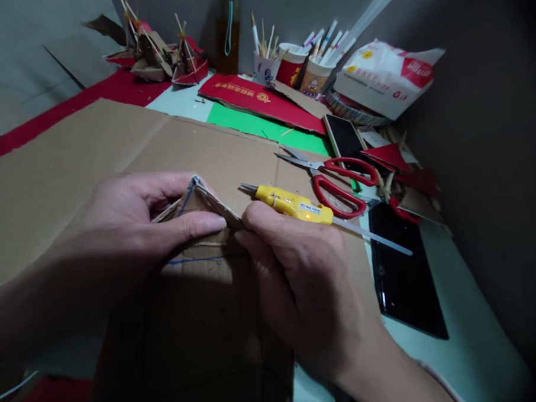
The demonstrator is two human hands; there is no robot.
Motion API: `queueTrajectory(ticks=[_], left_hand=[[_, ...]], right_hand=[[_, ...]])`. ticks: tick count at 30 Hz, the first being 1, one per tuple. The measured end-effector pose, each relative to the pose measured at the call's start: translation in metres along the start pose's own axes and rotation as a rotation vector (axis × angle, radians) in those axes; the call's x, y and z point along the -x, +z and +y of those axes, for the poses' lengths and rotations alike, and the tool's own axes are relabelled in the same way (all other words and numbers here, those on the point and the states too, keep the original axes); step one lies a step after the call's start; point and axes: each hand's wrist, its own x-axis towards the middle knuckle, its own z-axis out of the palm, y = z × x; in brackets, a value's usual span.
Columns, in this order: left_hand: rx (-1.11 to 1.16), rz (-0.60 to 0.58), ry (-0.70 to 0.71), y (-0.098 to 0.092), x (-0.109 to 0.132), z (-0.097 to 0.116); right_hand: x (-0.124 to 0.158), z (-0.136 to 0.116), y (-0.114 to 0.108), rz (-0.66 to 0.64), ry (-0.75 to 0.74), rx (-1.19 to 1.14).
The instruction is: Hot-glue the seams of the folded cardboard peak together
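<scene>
Both hands pinch a small folded cardboard piece (pixel 206 201) with blue pen lines, held over a large flat cardboard sheet (pixel 96 152). My left hand (pixel 138 225) grips its left side, thumb pressed along the front edge. My right hand (pixel 300 273) holds its right end between fingertips. A yellow hot glue gun (pixel 294 204) with a glue stick at its rear lies just beyond my right hand, nozzle pointing left, apart from the fingers.
Red-handled scissors (pixel 340 180) lie right of the glue gun. A black tablet (pixel 402 278) and a phone (pixel 344 136) sit at right. Paper cups of pens and sticks (pixel 300 63), a white bag (pixel 384 76), red and green sheets (pixel 263 100) and cardboard models (pixel 163 57) line the back.
</scene>
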Motion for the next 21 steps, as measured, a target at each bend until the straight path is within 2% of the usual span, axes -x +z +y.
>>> queueTrajectory(ticks=[7,13,18,21], left_hand=[[-0.008,0.028,-0.044,0.002,0.016,-0.003],[0.039,0.014,-0.038,0.002,0.018,-0.002],[0.153,-0.043,-0.085,0.003,0.019,0.005],[0.139,-0.016,-0.073,0.005,0.02,0.007]], right_hand=[[0.0,-0.004,0.0,-0.008,0.007,0.049],[0.0,-0.002,0.0,0.018,-0.02,0.091],[0.001,-0.002,0.0,0.005,0.014,0.087],[0.001,-0.002,0.001,0.026,0.027,0.098]])
